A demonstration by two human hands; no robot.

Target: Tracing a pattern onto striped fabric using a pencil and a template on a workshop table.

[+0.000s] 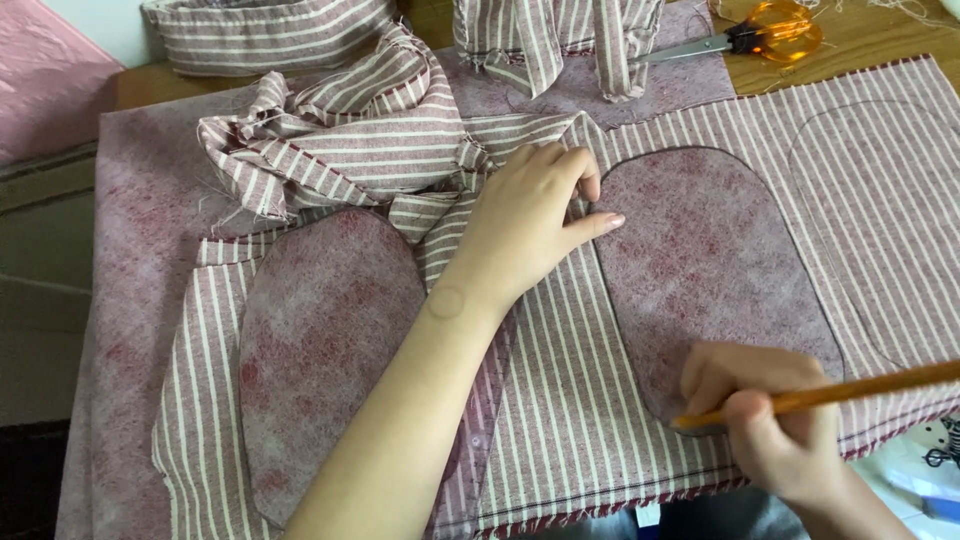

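Head view: the right hand (775, 425) sits at the lower right, partly cut off by the frame's bottom edge, its fingers closed around an orange pencil (850, 390). The pencil's far end runs out of the frame on the right; its tip meets the lower edge of an oval template (705, 265), though the fingers hide the exact contact. The left hand (535, 225) lies flat and loosely spread, holding nothing, fingertips pressing on the template's upper left edge. The forearm crosses the middle and covers part of the striped cloth (560, 400) beneath.

The template is a mottled, fuzzy maroon oval lying on the cloth, which is woven with maroon and cream stripes and frays along its bottom hem. A drawn oval outline (800, 200) shows on the cloth to the right, cut off by the frame. A second oval piece (320, 340) lies to the left. Crumpled striped scraps (330, 130) pile above it. Orange-handled scissors (770, 32) rest on the wooden tabletop (870, 40) at the top, blades partly hidden under hanging striped fabric. A pink sheet (50, 80) shows at the upper left corner.
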